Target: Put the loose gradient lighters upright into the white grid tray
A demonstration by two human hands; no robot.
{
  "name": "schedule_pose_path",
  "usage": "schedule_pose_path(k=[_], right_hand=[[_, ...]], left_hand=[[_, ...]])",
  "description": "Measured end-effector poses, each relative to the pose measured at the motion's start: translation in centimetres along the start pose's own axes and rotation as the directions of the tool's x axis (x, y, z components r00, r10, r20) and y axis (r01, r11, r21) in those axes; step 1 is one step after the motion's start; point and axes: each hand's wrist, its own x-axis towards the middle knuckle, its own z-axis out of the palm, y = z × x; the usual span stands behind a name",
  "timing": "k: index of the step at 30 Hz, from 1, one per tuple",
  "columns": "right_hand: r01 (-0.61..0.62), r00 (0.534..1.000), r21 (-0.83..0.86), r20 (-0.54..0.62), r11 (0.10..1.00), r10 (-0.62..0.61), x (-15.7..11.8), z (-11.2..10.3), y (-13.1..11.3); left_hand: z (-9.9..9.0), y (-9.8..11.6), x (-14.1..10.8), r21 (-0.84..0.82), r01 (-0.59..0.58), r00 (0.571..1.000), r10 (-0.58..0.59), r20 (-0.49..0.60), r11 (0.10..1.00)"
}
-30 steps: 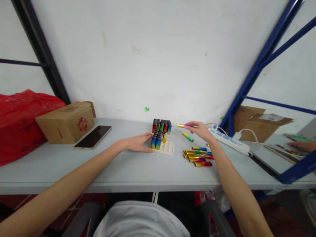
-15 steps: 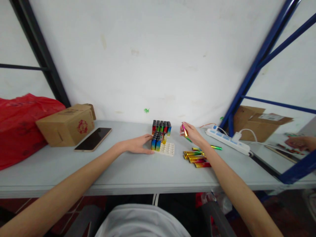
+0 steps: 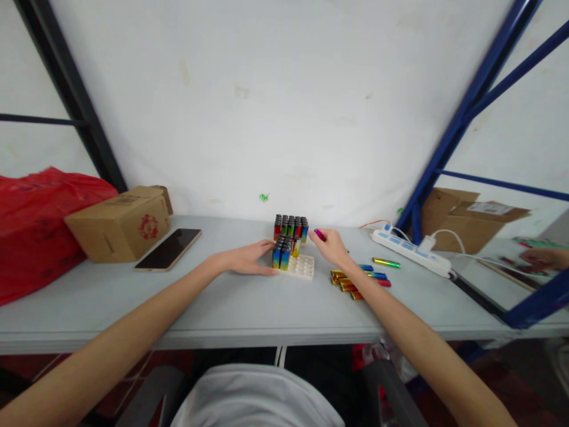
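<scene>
My left hand (image 3: 249, 258) grips the left side of a white tray (image 3: 303, 267), thumb at its near corner and fingers behind. Upright shiny cylinders (image 3: 281, 257), blue to yellow with dark tops, fill the tray's left part; its right part shows bare round sockets. My right hand (image 3: 329, 246) is closed on a shiny magenta cylinder (image 3: 319, 235) at the tray's right; most of it is hidden by the fingers. Behind the tray stands a block of similar upright cylinders (image 3: 291, 227) in red, green and blue. Whether these are lighters or something else, I cannot tell.
Loose shiny cylinders (image 3: 344, 283) lie in a pile under my right forearm, with a green-gold one (image 3: 386, 263) apart. A power strip (image 3: 411, 252) is at right. Left are a phone (image 3: 169, 250), a cardboard box (image 3: 120, 225) and a red bag (image 3: 40, 231).
My right hand has moved left, toward the tray, with the magenta cylinder, and turned so that less of it shows. My left hand has stayed at the tray.
</scene>
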Motion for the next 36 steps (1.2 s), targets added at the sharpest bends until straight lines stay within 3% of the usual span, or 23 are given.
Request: schedule_pose_path(k=[20, 25, 29, 33, 36], right_hand=[[0.041, 0.996, -0.067, 0.086, 0.997, -0.035, -0.2, 0.1, -1.0], [0.046, 0.998, -0.121, 0.052, 0.992, -0.04, 0.1, 0.1, -0.6], [0.09, 0.995, -0.111, 0.06, 0.99, -0.084, 0.1, -0.3, -0.6], [0.142, 0.975, -0.04, 0.176, 0.989, -0.133, 0.1, -0.9, -0.6], [0.235, 0.956, -0.071, 0.195, 0.969, -0.218, 0.1, -1.3, -0.7]], left_hand=[[0.0, 0.0, 0.0, -0.004, -0.011, 1.0, 0.011, -0.019, 1.0], [0.0, 0.0, 0.0, 0.003, -0.006, 1.0, 0.007, -0.016, 1.0], [-0.1, 0.2, 0.0, 0.026, -0.008, 1.0, 0.008, -0.015, 1.0], [-0.1, 0.1, 0.0, 0.012, -0.006, 1.0, 0.007, -0.008, 1.0], [0.1, -0.1, 0.0, -0.013, -0.001, 1.0, 0.001, -0.011, 1.0]])
